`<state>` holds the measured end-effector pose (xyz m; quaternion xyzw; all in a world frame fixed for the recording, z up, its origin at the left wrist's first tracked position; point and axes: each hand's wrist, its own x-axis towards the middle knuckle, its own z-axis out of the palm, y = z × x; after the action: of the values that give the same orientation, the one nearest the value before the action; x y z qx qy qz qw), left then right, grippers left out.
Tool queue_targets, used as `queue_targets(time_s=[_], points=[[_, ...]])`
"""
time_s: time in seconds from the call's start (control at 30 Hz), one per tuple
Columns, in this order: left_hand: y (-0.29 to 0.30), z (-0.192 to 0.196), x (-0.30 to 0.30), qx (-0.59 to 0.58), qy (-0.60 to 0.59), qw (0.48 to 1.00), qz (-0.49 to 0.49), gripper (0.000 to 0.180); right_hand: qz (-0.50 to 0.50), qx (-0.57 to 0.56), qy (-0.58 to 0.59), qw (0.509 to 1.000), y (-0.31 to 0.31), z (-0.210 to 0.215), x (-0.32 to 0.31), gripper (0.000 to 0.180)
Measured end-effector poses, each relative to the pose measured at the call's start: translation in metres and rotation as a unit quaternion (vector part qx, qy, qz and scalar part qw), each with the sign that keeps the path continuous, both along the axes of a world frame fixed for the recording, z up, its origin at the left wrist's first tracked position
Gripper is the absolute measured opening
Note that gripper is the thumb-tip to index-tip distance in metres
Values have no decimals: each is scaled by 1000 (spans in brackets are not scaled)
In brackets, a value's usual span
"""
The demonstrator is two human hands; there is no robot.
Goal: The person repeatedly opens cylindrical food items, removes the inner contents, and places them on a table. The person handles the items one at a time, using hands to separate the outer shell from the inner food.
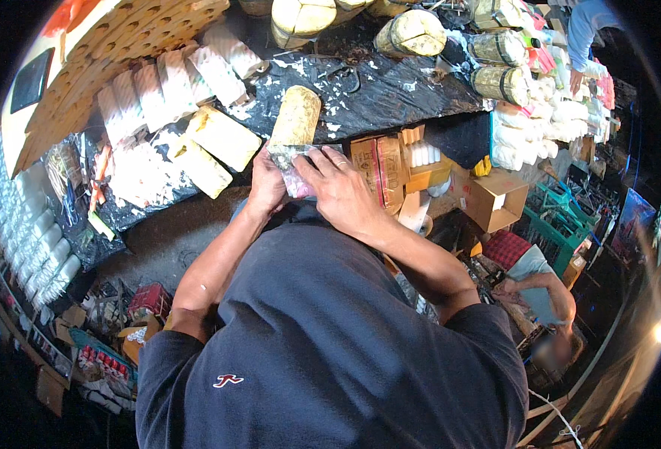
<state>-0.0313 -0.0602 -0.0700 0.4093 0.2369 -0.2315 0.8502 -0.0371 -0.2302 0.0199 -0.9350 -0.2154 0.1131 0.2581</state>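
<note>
Between my hands, at the near edge of the black-covered table (pixel 390 97), is a see-through plastic packet (pixel 296 184) with whitish and pinkish contents or print. My left hand (pixel 268 182) is closed on its left side, the thumb upward and most fingers hidden. Across its right side lie the bent fingers of my right hand (pixel 341 194), gripping it from above; a ring shows on one finger. Just beyond the packet, a yellowish, paper-wrapped cylinder (pixel 298 114) rests on the table, its near end partly covered by the packet.
Left on the table are yellow wrapped blocks (pixel 224 137), white shreds (pixel 139 176) and wrapped white bundles (pixel 173 78). Banded cylinders (pixel 411 34) stand at the back. Cardboard boxes (pixel 495 198) sit below at right. A person (pixel 540 280) crouches lower right; another person's arm (pixel 585 37) reaches in at upper right.
</note>
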Motion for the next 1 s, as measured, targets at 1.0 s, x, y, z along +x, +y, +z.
queue_targets(time_s=[1.0], points=[[13, -10, 1, -23, 60, 998, -6, 46, -129, -133, 23, 982, 23, -67, 57, 31]])
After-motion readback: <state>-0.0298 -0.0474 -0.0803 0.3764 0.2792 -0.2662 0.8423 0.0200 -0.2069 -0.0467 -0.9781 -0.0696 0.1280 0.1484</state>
